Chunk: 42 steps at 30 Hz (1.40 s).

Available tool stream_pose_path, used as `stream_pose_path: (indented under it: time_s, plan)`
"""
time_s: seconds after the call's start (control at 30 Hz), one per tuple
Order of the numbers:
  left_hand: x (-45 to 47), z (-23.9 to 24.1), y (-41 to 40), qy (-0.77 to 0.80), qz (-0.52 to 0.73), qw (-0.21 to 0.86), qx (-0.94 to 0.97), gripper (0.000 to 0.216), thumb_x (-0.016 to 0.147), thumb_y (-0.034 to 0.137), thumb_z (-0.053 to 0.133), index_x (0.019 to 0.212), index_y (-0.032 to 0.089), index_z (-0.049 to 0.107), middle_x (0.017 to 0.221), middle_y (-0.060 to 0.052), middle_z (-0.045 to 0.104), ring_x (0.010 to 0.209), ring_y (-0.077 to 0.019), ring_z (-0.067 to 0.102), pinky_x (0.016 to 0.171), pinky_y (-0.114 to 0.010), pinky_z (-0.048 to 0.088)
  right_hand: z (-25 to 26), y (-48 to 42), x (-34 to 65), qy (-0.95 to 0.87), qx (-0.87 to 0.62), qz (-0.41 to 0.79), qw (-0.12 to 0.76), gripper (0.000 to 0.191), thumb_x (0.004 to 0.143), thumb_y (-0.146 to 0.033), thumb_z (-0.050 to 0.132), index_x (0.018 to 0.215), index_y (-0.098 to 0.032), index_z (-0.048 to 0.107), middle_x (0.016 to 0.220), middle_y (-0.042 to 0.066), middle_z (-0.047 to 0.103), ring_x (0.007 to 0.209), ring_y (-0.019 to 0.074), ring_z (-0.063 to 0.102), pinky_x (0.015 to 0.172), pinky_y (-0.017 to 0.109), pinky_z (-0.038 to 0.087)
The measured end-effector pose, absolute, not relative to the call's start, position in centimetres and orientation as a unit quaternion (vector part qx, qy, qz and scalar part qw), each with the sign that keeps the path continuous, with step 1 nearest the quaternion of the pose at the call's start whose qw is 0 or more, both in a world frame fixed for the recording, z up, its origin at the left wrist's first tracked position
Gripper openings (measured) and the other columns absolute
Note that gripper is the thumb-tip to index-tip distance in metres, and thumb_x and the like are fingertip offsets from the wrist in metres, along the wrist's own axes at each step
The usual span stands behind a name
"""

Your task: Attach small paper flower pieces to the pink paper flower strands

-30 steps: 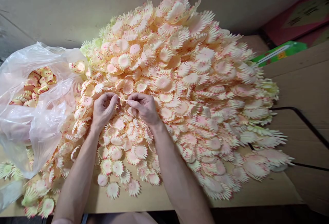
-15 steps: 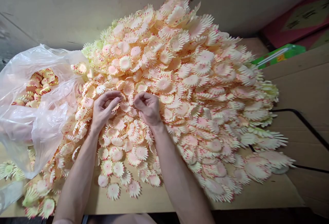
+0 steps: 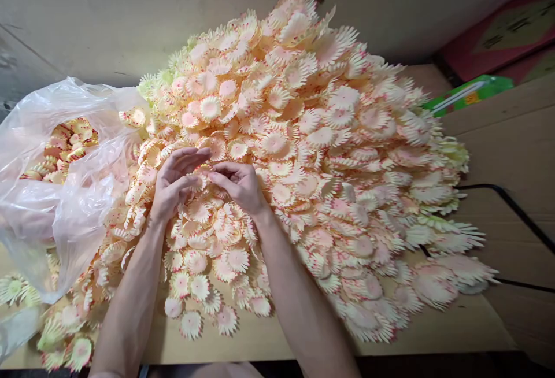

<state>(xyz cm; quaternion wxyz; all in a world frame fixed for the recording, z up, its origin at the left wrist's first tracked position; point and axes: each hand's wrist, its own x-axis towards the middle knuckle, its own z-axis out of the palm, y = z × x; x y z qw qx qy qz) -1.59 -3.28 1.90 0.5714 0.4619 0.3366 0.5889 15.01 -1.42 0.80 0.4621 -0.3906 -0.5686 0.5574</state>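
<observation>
A large heap of cream and pink fringed flower pieces [image 3: 321, 135], round with red-tipped petals, spreads under and around both hands. My left hand [image 3: 177, 184] is over the near left part of the heap, its fingers stretched and the thumb held apart. Just to its right, my right hand [image 3: 238, 186] points left with thumb and forefinger pinched together. Whatever lies in that pinch blends into the pale petals behind it, so I cannot make it out. The fingertips of the two hands are close to each other.
A clear plastic bag [image 3: 87, 204] holding more flower pieces stands at the left. Cardboard [image 3: 511, 141] and a black bar [image 3: 515, 202] border the heap on the right. A green packet [image 3: 477, 93] is behind, and the wall [image 3: 151, 14] rises at the back. The tabletop edge is near me.
My right hand has moved left, toward my left hand. The fingers of my left hand have spread, and its thumb has come away from the fingertips.
</observation>
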Motion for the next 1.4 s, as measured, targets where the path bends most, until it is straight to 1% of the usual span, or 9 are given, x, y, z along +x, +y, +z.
stream_pose_path:
  time_s: [0.1,0.23,0.33,0.5,0.57,0.7,0.83,1.03,1.4]
  plan:
    - [-1.4,1.8,-3.1,0.367,0.606,0.558,0.432,0.032,0.073,0.022,0.079,0.103,0.021,0.067,0.117,-0.008,0.073,0.109,-0.0202,0.068,0.082,-0.027,0.057,0.1,-0.9,15.1,-0.522,-0.393,0.559,0.511,0.018,0.080,-0.037,0.074,0.083,-0.019,0.074,0.070,0.000,0.065,0.059,0.0095,0.053,0.056,0.024,0.042]
    - [-1.5,1.6,-2.8,0.384,0.641,0.548,0.376,0.010,0.070,0.018,0.078,0.077,0.017,0.071,0.085,-0.002,0.074,0.076,-0.0101,0.068,0.070,-0.020,0.054,-0.5,-0.5,15.0,-0.457,-0.397,0.568,0.558,0.020,0.079,-0.039,0.075,0.080,-0.019,0.072,0.060,-0.004,0.053,0.050,0.0066,0.039,0.046,0.022,0.030]
    - [-1.7,1.6,-2.8,0.392,0.621,0.551,0.397,0.006,0.075,0.022,0.072,0.074,0.016,0.072,0.070,-0.001,0.070,0.063,-0.0098,0.065,0.063,-0.022,0.054,-0.4,-0.5,15.1,-0.456,-0.382,0.587,0.549,0.023,0.081,-0.041,0.073,0.076,-0.018,0.069,0.056,-0.005,0.045,0.048,0.0061,0.034,0.044,0.022,0.023]
    - [-1.4,1.8,-3.0,0.382,0.597,0.522,0.475,0.028,0.072,0.024,0.081,0.100,0.021,0.076,0.097,-0.005,0.076,0.083,-0.0138,0.070,0.075,-0.024,0.057,0.5,-1.1,15.2,-0.525,-0.370,0.604,0.472,0.027,0.079,-0.043,0.075,0.077,-0.017,0.071,0.058,-0.003,0.048,0.049,0.0064,0.037,0.044,0.022,0.027]
    - [-1.3,1.8,-3.1,0.372,0.577,0.528,0.500,0.032,0.073,0.025,0.082,0.105,0.021,0.076,0.103,-0.007,0.077,0.091,-0.0168,0.072,0.080,-0.027,0.058,0.8,-1.2,15.2,-0.542,-0.367,0.596,0.464,0.027,0.077,-0.044,0.076,0.077,-0.017,0.072,0.059,-0.003,0.052,0.049,0.0071,0.040,0.045,0.022,0.031]
    - [-1.3,1.6,-3.2,0.381,0.567,0.532,0.501,0.030,0.076,0.029,0.080,0.104,0.020,0.076,0.107,-0.009,0.077,0.098,-0.0203,0.073,0.090,-0.031,0.057,0.9,-1.1,14.9,-0.537,-0.382,0.568,0.493,0.026,0.070,-0.040,0.082,0.074,-0.017,0.071,0.065,0.000,0.063,0.056,0.0102,0.051,0.052,0.023,0.042]
    - [-1.5,1.5,-3.1,0.380,0.576,0.526,0.497,0.029,0.080,0.030,0.077,0.108,0.022,0.074,0.116,-0.008,0.075,0.109,-0.0208,0.070,0.099,-0.034,0.054,0.5,-0.9,15.1,-0.503,-0.382,0.567,0.528,0.020,0.075,-0.037,0.079,0.077,-0.019,0.071,0.069,0.000,0.066,0.059,0.0101,0.055,0.059,0.024,0.046]
    - [-1.5,1.6,-3.3,0.385,0.542,0.547,0.508,0.031,0.081,0.032,0.076,0.110,0.020,0.074,0.118,-0.009,0.074,0.110,-0.0219,0.070,0.101,-0.034,0.052,0.2,-1.0,15.6,-0.501,-0.342,0.606,0.514,0.016,0.078,-0.035,0.075,0.079,-0.019,0.077,0.059,-0.003,0.059,0.052,0.0081,0.047,0.051,0.023,0.040]
    - [-1.3,1.6,-3.3,0.379,0.525,0.564,0.512,0.029,0.082,0.032,0.076,0.108,0.021,0.076,0.110,-0.009,0.076,0.104,-0.0202,0.071,0.095,-0.030,0.054,0.4,-1.3,15.7,-0.477,-0.335,0.639,0.502,0.015,0.070,-0.033,0.080,0.075,-0.019,0.077,0.070,0.003,0.071,0.054,0.0094,0.055,0.048,0.022,0.042]
